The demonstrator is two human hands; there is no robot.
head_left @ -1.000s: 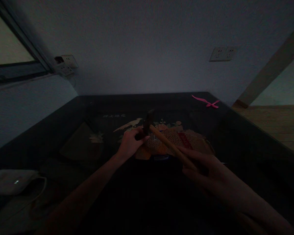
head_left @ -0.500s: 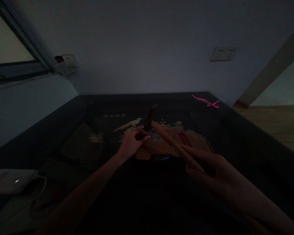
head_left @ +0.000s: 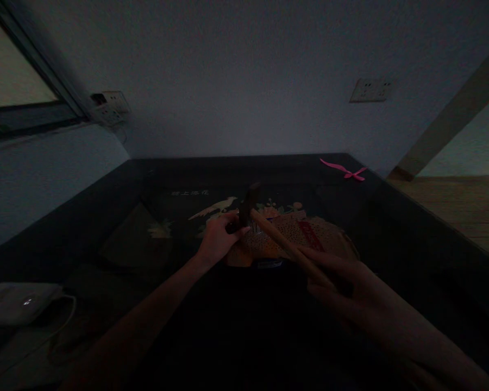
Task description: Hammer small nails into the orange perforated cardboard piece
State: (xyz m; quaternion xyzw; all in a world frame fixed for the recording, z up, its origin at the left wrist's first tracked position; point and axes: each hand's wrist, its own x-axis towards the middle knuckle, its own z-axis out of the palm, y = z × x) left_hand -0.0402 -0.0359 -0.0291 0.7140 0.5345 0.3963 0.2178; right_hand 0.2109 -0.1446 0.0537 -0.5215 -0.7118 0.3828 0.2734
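Step in hand, by appearance: hammering at the cardboard (head_left: 292, 225), which lies on the tabletop (head_left: 395, 228). The right hand (head_left: 344, 277) is wrapped around the handle of the hammer (head_left: 271, 231). The left hand (head_left: 218, 239) curls thumb toward fingers beside the hammer's head; any pinched item is hidden. A stroke calls for clear fingertips.

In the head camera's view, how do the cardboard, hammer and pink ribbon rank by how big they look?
Largest to smallest:
1. Cardboard
2. Hammer, partly covered by the right hand
3. Pink ribbon
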